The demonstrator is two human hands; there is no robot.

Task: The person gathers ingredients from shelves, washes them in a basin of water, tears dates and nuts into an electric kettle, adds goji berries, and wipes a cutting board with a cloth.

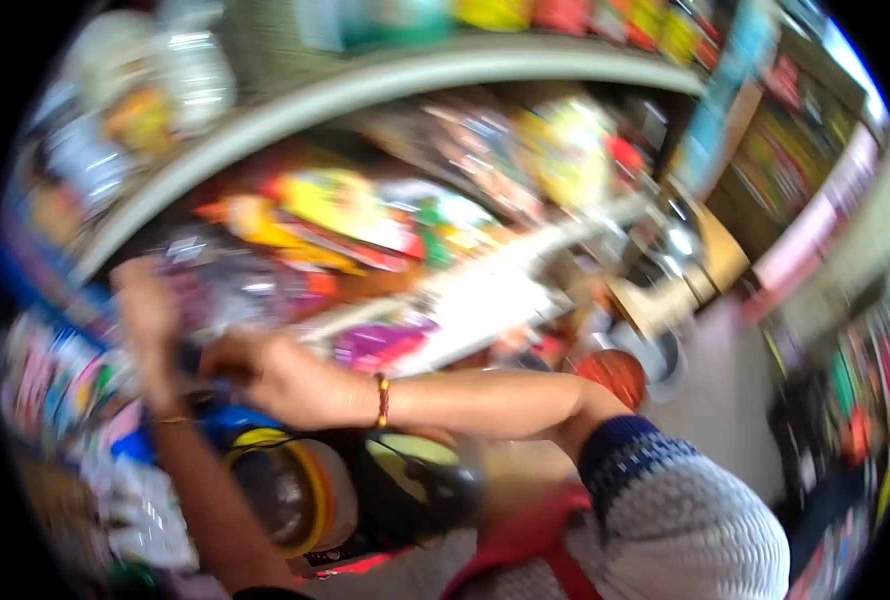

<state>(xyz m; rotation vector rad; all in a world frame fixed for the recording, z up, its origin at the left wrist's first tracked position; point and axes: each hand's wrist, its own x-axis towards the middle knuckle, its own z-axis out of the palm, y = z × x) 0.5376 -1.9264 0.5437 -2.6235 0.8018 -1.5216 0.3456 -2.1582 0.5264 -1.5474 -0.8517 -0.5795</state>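
The whole view is smeared by motion. My left hand (148, 315) is raised at the left, beside a clear plastic bag (235, 280) with something purplish in it. Its fingers are too blurred to make out. My right hand (290, 380), with a braided band on the wrist, reaches across to the left, its fingertips near a small dark shape (193, 362) between the hands. Whether either hand grips that shape or the bag I cannot tell. Below my right forearm are a jar with a yellow rim (310, 490) and a dark rounded container (415, 485).
Yellow and red packets (340, 215) lie under a curved pale shelf edge (445, 65). A purple packet (380, 343) is beside a white board (485, 310). Further right are a shiny metal vessel (670, 240) and a red round item (613, 378). Several packets crowd the left side.
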